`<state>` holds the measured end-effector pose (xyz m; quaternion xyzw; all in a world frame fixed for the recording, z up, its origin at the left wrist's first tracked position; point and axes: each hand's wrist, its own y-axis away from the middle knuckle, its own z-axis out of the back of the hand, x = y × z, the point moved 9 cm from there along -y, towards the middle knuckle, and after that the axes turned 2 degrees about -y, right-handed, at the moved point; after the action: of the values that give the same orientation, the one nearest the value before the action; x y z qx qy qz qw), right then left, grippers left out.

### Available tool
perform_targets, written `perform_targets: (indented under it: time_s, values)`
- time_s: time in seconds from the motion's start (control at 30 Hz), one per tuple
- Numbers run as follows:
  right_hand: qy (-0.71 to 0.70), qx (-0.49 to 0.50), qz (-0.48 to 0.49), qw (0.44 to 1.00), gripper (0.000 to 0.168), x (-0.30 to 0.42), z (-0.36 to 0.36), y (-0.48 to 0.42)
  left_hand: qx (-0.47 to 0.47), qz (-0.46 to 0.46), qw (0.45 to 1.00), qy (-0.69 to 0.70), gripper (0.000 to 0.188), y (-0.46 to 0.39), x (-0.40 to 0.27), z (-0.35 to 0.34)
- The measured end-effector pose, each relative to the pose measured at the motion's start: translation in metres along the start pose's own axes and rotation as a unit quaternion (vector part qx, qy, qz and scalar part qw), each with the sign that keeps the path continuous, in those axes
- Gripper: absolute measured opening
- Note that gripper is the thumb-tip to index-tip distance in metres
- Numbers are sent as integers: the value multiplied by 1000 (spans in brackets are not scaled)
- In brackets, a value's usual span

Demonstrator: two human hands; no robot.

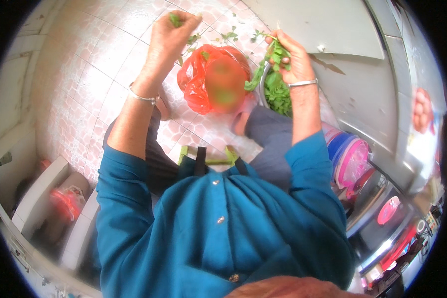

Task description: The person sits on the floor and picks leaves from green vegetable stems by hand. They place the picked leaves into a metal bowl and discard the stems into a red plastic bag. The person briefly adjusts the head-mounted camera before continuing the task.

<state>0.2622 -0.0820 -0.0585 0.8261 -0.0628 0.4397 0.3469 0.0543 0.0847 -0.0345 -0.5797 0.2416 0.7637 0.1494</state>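
Between the fingers of my left hand [173, 33], raised at the upper left, is a small green leaf [175, 20]. A sprig of leafy greens [277, 52] is gripped in my right hand [297, 61], its leaves hanging below the fingers. Under that hand stands a round metal basin [262, 87] with loose leafy greens [277, 95] in it, partly hidden by the hand and wrist. A red plastic bag [193, 80] sits on the floor between the two hands; a blurred patch covers part of it.
Leaf scraps [230, 34] lie scattered on the pink tiled floor [111, 56] beyond the bag. A white cabinet [352, 85] rises at the right, near a blue and pink bucket [348, 156]. Another red bag [67, 203] rests at the lower left.
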Motion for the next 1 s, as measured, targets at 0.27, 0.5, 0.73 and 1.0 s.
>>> perform_targets:
  time_s: [0.27,0.5,0.73,1.0]
  values:
    - [-26,10,10,1000,17,5,8,0,23,0,965,263,16,-29,47,34]
    - [45,-38,20,998,16,22,40,-2,13,128,864,486,19,-44,83,42]
    - [790,-150,-17,594,34,33,176,-24,164,175,664,708,29,-32,58,-22]
    - [811,-108,70,570,31,13,126,-37,147,180,671,704,31,-5,17,-40]
